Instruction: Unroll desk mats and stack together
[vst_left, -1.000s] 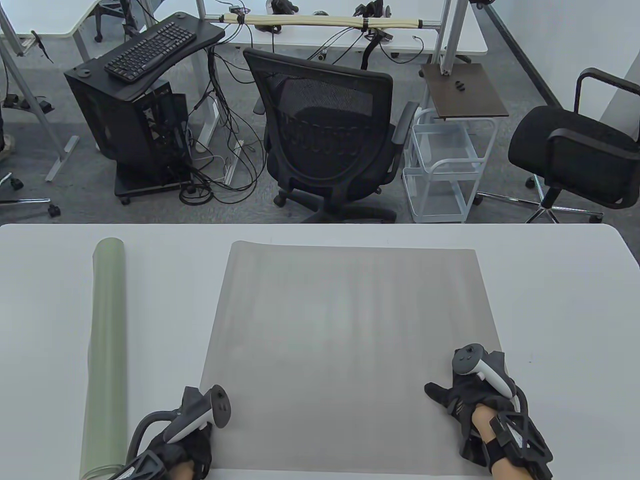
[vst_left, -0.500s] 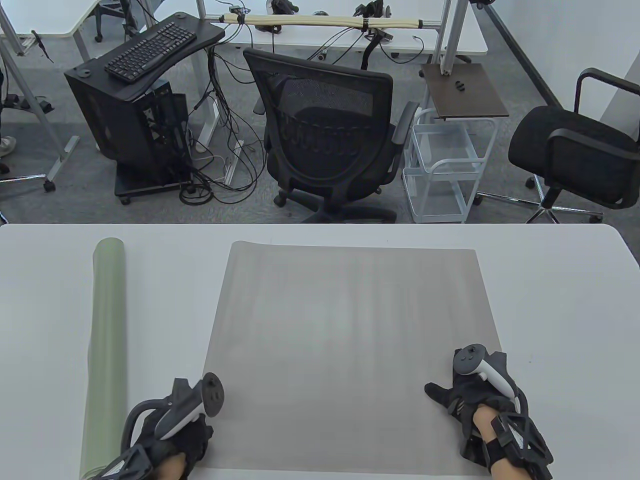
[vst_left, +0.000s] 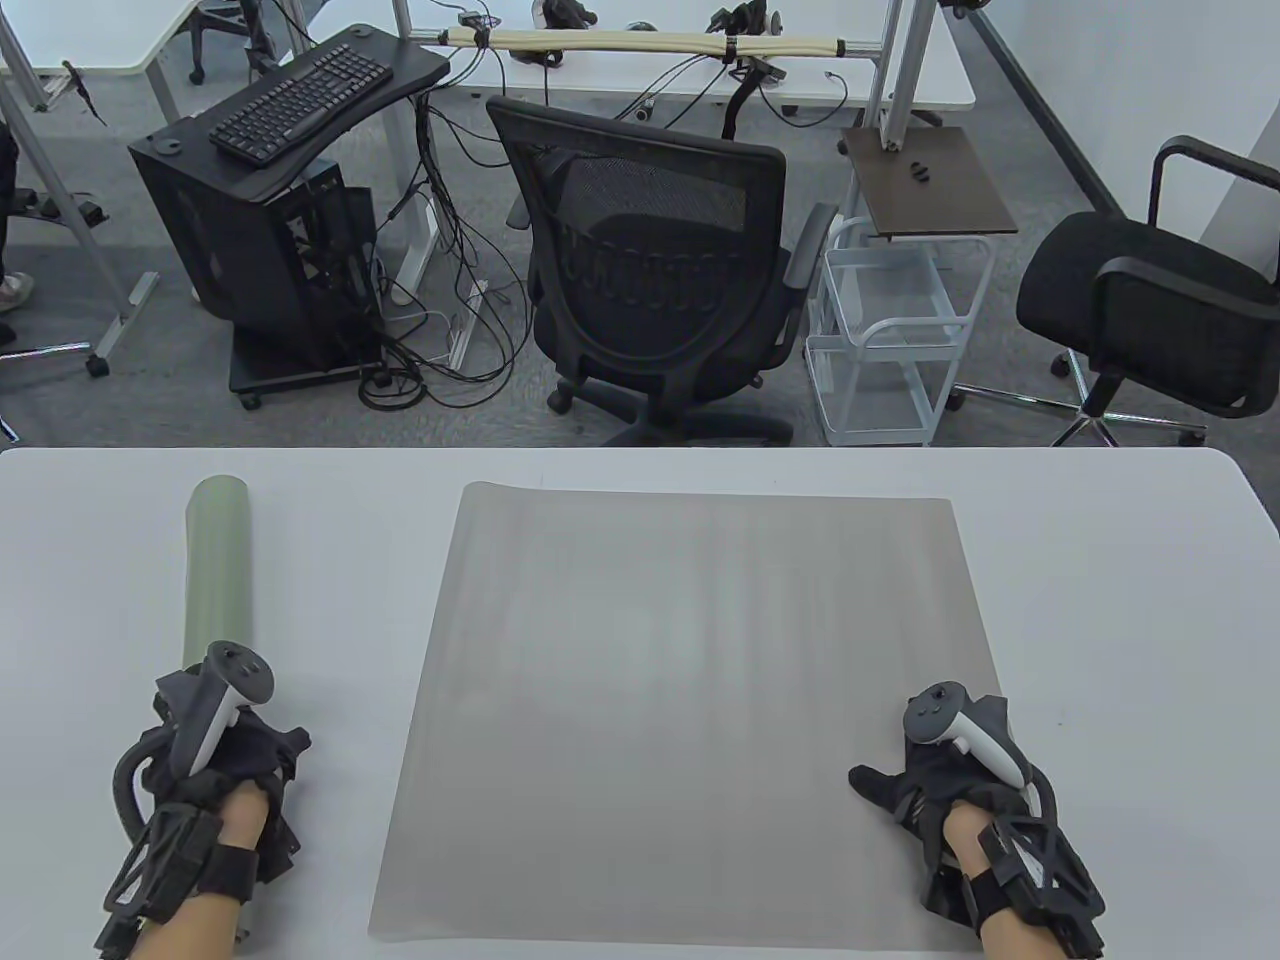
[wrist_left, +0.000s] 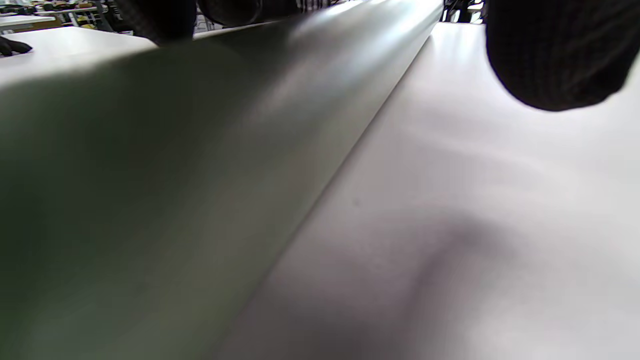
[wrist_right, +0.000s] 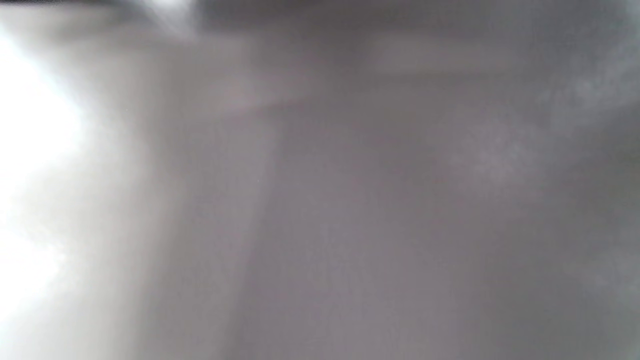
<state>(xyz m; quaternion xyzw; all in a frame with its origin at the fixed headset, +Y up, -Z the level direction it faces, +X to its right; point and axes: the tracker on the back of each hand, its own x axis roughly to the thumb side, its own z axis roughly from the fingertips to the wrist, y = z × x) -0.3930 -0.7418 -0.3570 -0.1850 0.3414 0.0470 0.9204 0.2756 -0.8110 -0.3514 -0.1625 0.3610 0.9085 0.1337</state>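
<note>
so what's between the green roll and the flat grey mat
Only a bare strip of white table, seen in the table view, separates green roll and grey mat.

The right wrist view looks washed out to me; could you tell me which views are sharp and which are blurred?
Table view: sharp, evenly lit, grey mat clear. Left wrist view: green roll close and soft, shaded at the near end. Right wrist view: wholly blurred grey, with blown-out glare at its left edge.
</note>
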